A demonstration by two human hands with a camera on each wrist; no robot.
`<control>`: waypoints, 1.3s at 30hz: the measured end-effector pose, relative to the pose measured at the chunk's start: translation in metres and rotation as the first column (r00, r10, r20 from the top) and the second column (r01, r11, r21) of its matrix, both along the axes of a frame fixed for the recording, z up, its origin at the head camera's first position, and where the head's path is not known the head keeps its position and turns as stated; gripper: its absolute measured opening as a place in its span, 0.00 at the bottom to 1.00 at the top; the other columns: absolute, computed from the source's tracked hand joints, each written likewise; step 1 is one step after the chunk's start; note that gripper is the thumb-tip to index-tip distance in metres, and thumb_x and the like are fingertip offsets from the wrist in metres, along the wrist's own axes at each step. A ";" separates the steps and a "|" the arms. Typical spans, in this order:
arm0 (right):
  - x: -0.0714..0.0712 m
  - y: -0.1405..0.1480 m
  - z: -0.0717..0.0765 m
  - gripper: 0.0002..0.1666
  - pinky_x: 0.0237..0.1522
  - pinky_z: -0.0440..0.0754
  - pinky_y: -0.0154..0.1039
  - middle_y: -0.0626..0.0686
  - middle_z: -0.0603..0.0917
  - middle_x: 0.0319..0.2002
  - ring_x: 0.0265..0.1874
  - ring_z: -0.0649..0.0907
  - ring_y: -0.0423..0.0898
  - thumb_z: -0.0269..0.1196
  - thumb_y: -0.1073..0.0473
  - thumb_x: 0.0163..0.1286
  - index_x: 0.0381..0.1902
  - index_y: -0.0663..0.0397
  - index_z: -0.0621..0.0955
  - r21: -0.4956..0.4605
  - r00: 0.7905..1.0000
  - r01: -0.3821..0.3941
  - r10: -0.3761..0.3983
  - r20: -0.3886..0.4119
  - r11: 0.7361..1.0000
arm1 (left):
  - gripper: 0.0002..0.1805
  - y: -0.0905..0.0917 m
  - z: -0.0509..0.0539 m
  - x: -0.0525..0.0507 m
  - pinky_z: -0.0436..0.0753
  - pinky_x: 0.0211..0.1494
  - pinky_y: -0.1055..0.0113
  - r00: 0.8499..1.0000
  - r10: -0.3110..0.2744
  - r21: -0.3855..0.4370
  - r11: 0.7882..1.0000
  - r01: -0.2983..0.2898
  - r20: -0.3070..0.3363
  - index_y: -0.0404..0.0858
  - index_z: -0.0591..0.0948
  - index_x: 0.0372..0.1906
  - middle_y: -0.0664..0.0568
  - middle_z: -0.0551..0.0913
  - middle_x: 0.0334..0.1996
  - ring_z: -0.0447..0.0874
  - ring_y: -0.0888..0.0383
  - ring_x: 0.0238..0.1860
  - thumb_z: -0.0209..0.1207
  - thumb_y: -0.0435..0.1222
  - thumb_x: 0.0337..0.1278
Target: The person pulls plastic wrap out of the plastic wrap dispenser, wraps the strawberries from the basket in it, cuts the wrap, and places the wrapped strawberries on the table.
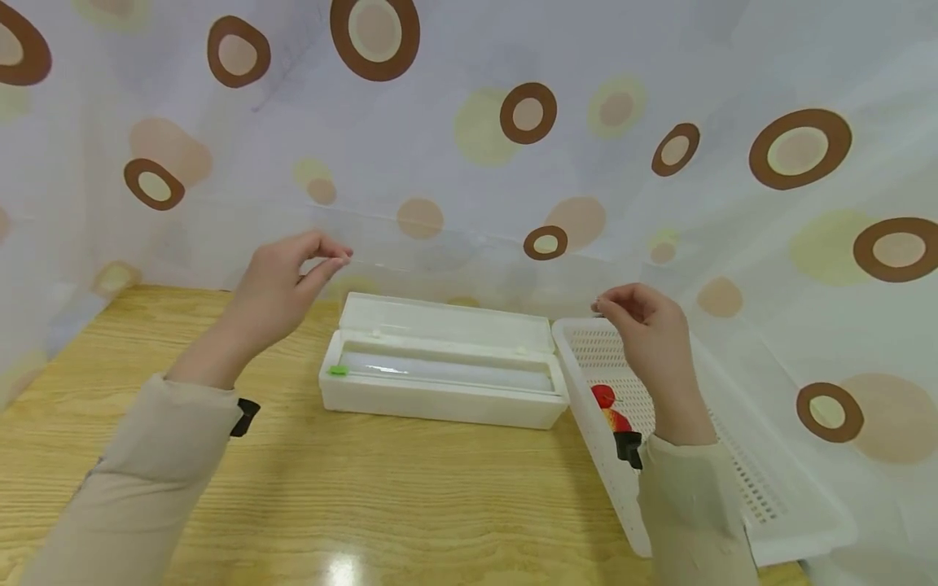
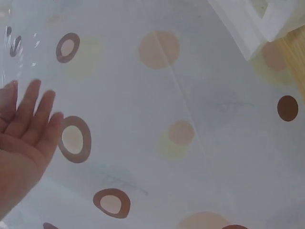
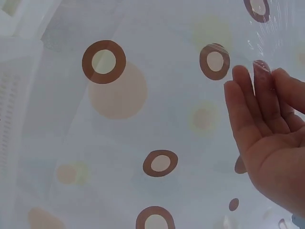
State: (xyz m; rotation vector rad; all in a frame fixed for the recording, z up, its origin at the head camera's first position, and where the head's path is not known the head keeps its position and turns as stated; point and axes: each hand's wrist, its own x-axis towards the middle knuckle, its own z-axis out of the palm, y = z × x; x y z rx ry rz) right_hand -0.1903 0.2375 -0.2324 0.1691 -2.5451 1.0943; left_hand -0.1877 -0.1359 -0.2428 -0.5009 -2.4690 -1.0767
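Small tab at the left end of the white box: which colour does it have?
The small tab is bright green; the head view shows it best.

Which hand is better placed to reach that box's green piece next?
Probably the left hand: it's nearer the green piece, while the right hand is by the basket. Both appear to pinch clear film.

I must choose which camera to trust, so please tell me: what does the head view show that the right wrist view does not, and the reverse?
Only the head view: the left hand, the green tab on the white box and the red fruits.
Only the right wrist view: the right hand with its palm full on, and plain creases in the clear film at its fingertips.
Both: the right hand, part of the white basket and the patterned sheet.
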 end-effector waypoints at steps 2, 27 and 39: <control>0.008 0.003 -0.001 0.14 0.39 0.74 0.23 0.30 0.78 0.27 0.32 0.78 0.30 0.57 0.55 0.69 0.39 0.62 0.79 0.010 1.000 -0.021 0.021 0.004 1.000 | 0.09 -0.005 -0.001 0.006 0.80 0.48 0.62 0.997 -0.075 -0.010 0.997 0.075 0.019 0.39 0.79 0.38 0.47 0.84 0.47 0.81 0.54 0.47 0.50 0.39 0.67; 0.091 0.028 -0.034 0.04 0.30 0.77 0.29 0.38 0.81 0.28 0.26 0.75 0.29 0.64 0.62 0.61 0.29 0.45 0.81 0.402 0.861 -0.477 0.323 0.394 0.781 | 0.05 -0.033 -0.030 0.073 0.75 0.28 0.75 0.728 -0.573 -0.154 0.736 0.659 0.377 0.56 0.82 0.34 0.69 0.83 0.32 0.73 0.74 0.28 0.57 0.43 0.61; 0.104 0.003 -0.080 0.15 0.22 0.68 0.29 0.36 0.71 0.17 0.20 0.66 0.32 0.61 0.72 0.50 0.16 0.45 0.75 0.499 0.812 -0.556 0.308 0.495 0.664 | 0.05 -0.009 -0.065 0.074 0.73 0.35 0.75 0.605 -0.520 -0.146 0.673 0.725 0.603 0.50 0.83 0.23 0.71 0.78 0.26 0.69 0.75 0.29 0.64 0.39 0.52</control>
